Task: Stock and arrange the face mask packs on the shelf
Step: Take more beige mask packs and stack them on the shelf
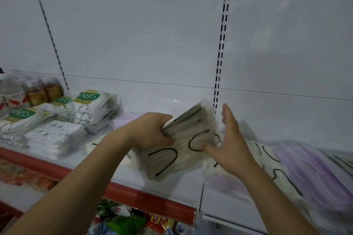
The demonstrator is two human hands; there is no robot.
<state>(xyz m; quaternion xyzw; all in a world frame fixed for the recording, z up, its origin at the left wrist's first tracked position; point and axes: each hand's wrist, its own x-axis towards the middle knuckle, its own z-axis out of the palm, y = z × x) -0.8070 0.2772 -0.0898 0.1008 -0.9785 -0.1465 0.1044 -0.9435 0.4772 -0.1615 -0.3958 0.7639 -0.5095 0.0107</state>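
My left hand (152,129) grips a thick clear pack of beige face masks with black ear loops (183,139), held tilted just above the white shelf (133,175). My right hand (231,139) is flat against the pack's right side, fingers straight and apart, thumb touching its lower edge. To the right lie more beige mask packs (267,160) and purple mask packs (313,173), blurred. At the left sit N95 mask packs with green labels (89,105) and white printed packs (55,137). A purple pack (124,120) lies behind my left wrist.
Bottles and wrapped jars (34,91) stand at the far left of the shelf. A red price strip (149,200) runs along the shelf's front edge. Below it a lower shelf holds colourful snack packets (133,221). Slotted uprights (221,47) run up the white back panel.
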